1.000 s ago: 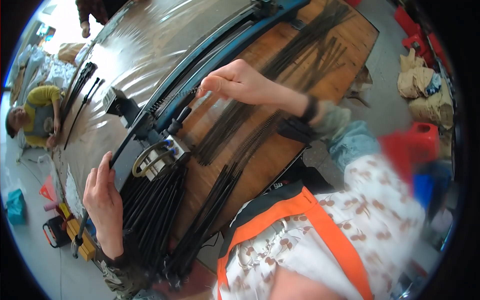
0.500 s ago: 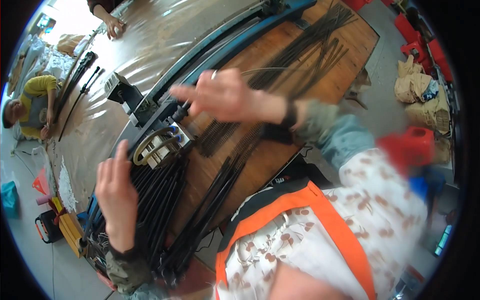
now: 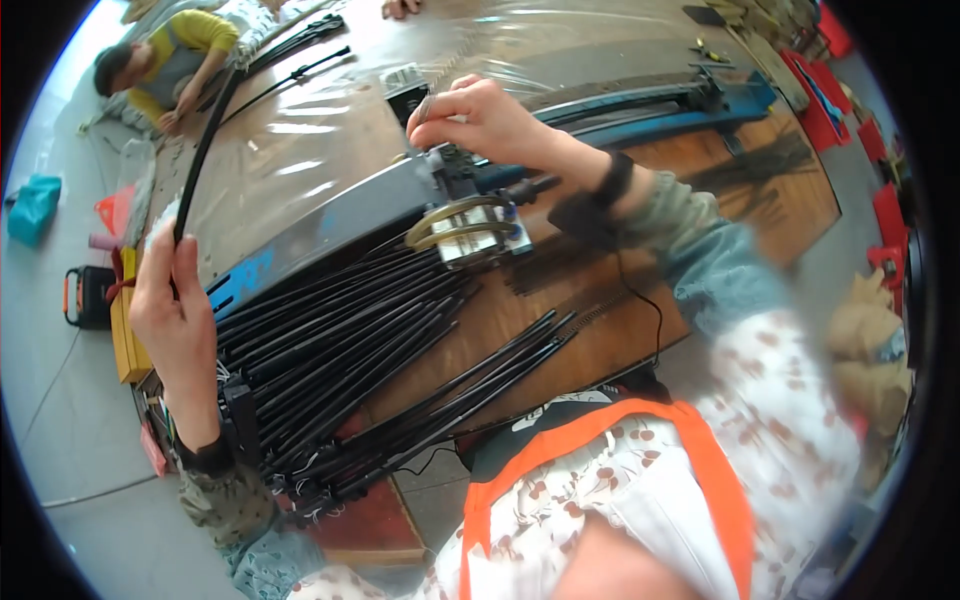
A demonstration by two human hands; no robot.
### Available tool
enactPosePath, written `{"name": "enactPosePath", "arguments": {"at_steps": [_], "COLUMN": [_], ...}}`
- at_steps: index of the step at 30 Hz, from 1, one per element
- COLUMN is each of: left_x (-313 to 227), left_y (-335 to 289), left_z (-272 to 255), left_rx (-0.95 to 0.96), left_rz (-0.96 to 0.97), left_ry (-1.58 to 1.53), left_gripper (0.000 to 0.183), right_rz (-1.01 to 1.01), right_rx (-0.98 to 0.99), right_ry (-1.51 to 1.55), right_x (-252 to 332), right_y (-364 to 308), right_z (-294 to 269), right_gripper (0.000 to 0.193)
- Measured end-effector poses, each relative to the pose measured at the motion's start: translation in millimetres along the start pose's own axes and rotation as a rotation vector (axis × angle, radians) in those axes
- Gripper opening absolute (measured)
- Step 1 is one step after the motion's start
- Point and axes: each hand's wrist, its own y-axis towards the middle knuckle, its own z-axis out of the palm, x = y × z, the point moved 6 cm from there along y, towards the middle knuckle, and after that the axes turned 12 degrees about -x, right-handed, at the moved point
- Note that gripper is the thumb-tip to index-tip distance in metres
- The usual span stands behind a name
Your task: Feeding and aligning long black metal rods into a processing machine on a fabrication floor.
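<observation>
My left hand [image 3: 178, 312] grips the lower end of a long black rod [image 3: 205, 150] that arcs up and away over the table. My right hand [image 3: 485, 115] is closed over the top of a black and blue fixture [image 3: 470, 180], just above a metal block with brass rings [image 3: 468, 228]. A fanned heap of several black rods [image 3: 340, 345] lies between my hands on the wooden bench [image 3: 560, 330].
A long blue rail [image 3: 650, 100] runs along the bench toward the upper right. Clear plastic sheeting [image 3: 330, 130] covers the table behind. Another person in yellow [image 3: 175, 60] works at the far left. An orange and black tool [image 3: 85, 295] and a yellow box [image 3: 128, 330] lie at the left.
The view has swung, so the bench now sits more level. My left hand has taken hold of a long black rod and lifted it. My right hand has moved onto the fixture.
</observation>
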Motion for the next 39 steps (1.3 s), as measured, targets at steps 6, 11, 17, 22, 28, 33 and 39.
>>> {"name": "enactPosePath", "arguments": {"at_steps": [6, 11, 17, 22, 28, 33, 39], "left_x": [57.3, 57.3, 47.5, 61.5, -37.6, -54.5, -55.8], "left_y": [-51.4, -58.3, -41.5, -48.0, -23.9, -29.4, -41.8], "left_z": [-32.5, -18.2, 12.6, 23.4, 149.9, 190.1, 192.9], "left_rx": [0.147, 0.145, 0.158, 0.235, 0.436, 0.381, 0.457], "left_rz": [-0.271, -0.331, -0.212, -0.218, 0.129, 0.085, 0.042], "left_ry": [0.043, -0.028, -0.06, -0.013, -0.193, -0.254, -0.277], "left_gripper": [0.024, 0.024, 0.023, 0.023, 0.014, 0.022, 0.025], "right_rz": [-0.283, -0.21, -0.341, -0.39, -0.197, -0.111, -0.198], "right_rx": [0.061, 0.257, 0.291, 0.044, -0.013, 0.006, -0.101], "right_ry": [-0.303, -0.341, -0.571, -0.908, -1.239, -1.189, -1.13], "right_x": [4.7, 6.0, 7.8, -28.2, -82.8, -112.3, -114.5], "right_y": [19.0, 27.1, 14.3, -37.0, -96.1, -118.9, -123.4], "right_z": [26.4, 48.1, 44.1, -101.9, -262.0, -274.6, -267.1], "right_gripper": [0.016, 0.018, 0.008, 0.005, 0.009, 0.01, 0.011]}}
